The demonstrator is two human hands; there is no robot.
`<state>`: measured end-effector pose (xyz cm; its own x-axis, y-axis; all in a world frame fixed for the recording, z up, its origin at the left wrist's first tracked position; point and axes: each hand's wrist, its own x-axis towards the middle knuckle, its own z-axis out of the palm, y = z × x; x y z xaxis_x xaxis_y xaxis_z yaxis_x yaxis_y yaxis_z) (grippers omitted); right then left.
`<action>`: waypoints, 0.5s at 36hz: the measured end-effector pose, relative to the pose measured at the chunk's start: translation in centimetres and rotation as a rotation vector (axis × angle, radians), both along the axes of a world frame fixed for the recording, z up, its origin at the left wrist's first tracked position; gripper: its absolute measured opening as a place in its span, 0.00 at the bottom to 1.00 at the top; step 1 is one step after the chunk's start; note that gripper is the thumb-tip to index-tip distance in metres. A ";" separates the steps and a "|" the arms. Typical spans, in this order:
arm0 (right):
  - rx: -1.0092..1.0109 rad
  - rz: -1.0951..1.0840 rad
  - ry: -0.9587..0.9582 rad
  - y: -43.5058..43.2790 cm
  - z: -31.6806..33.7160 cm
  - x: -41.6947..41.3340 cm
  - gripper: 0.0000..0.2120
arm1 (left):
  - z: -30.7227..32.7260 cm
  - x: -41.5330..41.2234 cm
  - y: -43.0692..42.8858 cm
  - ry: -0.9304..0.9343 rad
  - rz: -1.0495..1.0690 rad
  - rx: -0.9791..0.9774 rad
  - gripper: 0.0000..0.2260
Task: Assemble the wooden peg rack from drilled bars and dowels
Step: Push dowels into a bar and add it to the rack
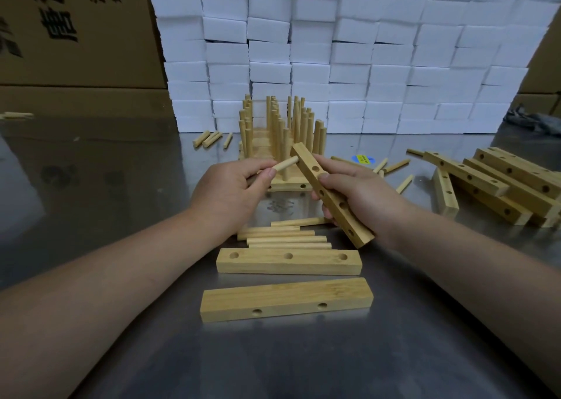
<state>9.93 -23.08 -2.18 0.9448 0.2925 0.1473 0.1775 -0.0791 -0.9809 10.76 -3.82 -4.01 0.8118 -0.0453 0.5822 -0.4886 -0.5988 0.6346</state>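
Fingers (265, 172) of our left hand (230, 192) are clamped on a short dowel (285, 164), pinched between thumb and forefinger with its free end pointing right. That end sits just beside the drilled bar (334, 199), near the bar's far end, but is not yet in a hole. Our right hand (364, 198) grips this bar from the side and holds it tilted above the surface (121, 186), thumb on top beside the uppermost hole and the other fingers curled beneath.

We judge the step in hand to be seating the dowel in the bar. Trouble would come mostly from aim. The bar slants in the air with nothing under it, so a dowel that meets a hole off its axis could jam crooked or skid off the wood. A hard push might also twist the bar in our grip.

Below our hands lie a row of loose dowels (288, 237) and two spare bars (288, 262), which a dropped piece would scatter. Close behind the bar's far end stands a finished rack (282, 131) thick with upright pegs, and a swing of the bar could knock it. A pile of bars (501, 186) lies well off to the right. White boxes (334, 49) wall off the back.
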 end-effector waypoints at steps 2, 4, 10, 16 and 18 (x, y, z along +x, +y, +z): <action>-0.029 -0.008 -0.021 0.0 0.0 -0.1 0.17 | 0.0 0.0 0.0 0.006 0.004 0.004 0.10; -0.048 -0.005 -0.029 0.1 0.0 -0.2 0.16 | 0.2 -0.1 0.0 0.013 0.002 0.002 0.10; -0.149 0.014 -0.102 0.4 0.0 -0.6 0.15 | 0.5 -0.4 -0.1 -0.051 0.027 0.093 0.11; -0.182 0.013 -0.153 0.6 0.2 -1.0 0.13 | 0.8 -0.8 0.0 -0.162 0.046 0.207 0.10; -0.185 0.017 -0.154 0.6 0.3 -1.1 0.14 | 0.9 -0.9 0.1 -0.169 0.032 0.220 0.09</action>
